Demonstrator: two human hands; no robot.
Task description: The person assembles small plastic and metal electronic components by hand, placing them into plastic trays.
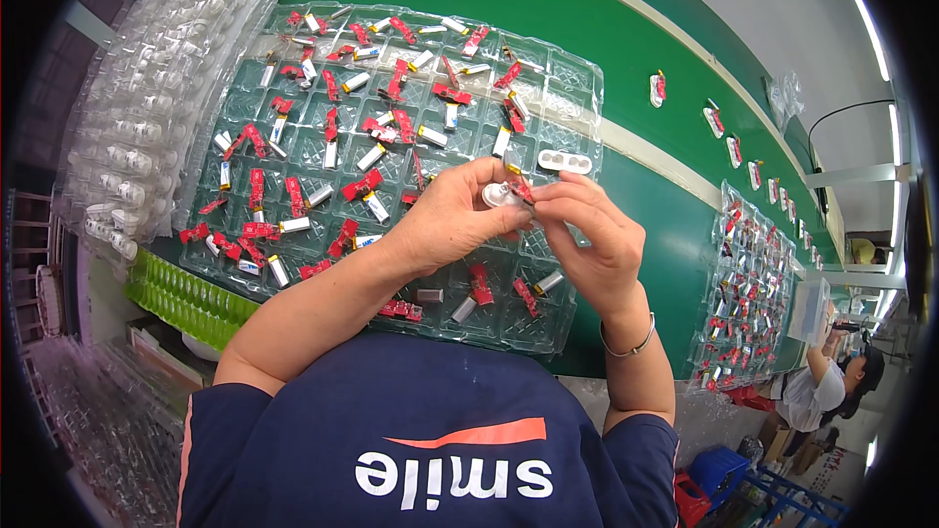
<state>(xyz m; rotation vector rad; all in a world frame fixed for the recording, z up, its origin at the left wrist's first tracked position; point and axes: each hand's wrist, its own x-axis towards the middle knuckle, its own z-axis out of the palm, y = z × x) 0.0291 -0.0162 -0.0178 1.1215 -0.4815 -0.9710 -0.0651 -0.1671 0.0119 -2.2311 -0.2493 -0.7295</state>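
Note:
Above the right part of a clear compartment tray (548, 318), my hands meet over a small white plastic housing (497, 195). My left hand (445, 215) is closed around the housing, gripping it between thumb and fingers. My right hand (592, 220) pinches a small red circuit board (523, 192) against the housing's right side. How far the board sits inside is hidden by the fingers. Just beyond them lies another white housing (565, 161) with round recesses. Many compartments hold red circuit boards with small silver-and-white batteries (372, 155).
Stacked clear trays of white parts (147, 127) stand at the left, by a green ribbed tray (186, 298). On the green conveyor belt (675, 137), white-and-red assemblies (714, 121) lie in a row. A second loaded tray (748, 284) and a co-worker (822, 386) are at the right.

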